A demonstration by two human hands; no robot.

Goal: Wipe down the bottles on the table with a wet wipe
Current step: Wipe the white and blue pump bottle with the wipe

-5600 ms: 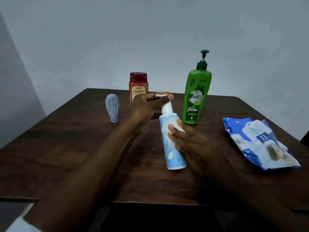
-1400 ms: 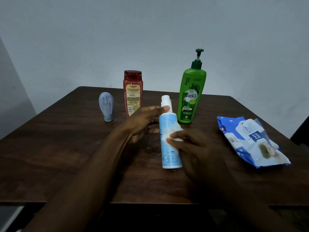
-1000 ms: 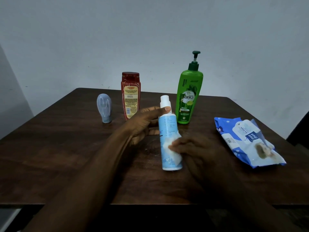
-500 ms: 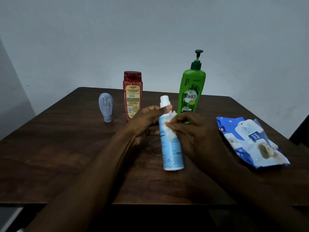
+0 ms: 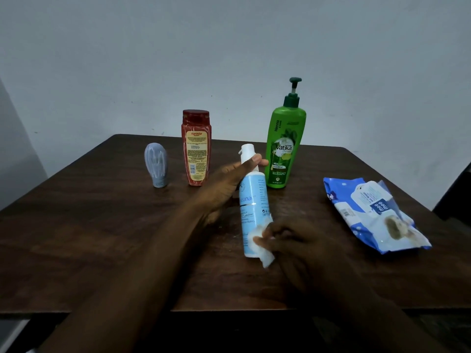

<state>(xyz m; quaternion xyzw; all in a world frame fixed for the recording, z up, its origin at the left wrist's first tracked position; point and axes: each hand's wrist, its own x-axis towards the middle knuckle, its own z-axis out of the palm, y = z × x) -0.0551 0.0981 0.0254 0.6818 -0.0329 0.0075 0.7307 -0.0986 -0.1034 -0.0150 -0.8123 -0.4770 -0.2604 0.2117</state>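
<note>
Blue bottle [image 5: 253,200]: left hand [image 5: 224,184] grips its neck, right hand [image 5: 300,245] pinches wipe [image 5: 260,244] against it.

Views: one, head-worn, wide-angle. Position: above the near edge of the dark brown wooden desk [image 5: 76,238], at the person's head. Facing: forward and downward, across the desk toward the plain pale grey wall [image 5: 229,59]. Range: close; both forearms enter from the bottom edge. Coverage: nearly the whole desk top, far edge included. Shared views: none.
</note>
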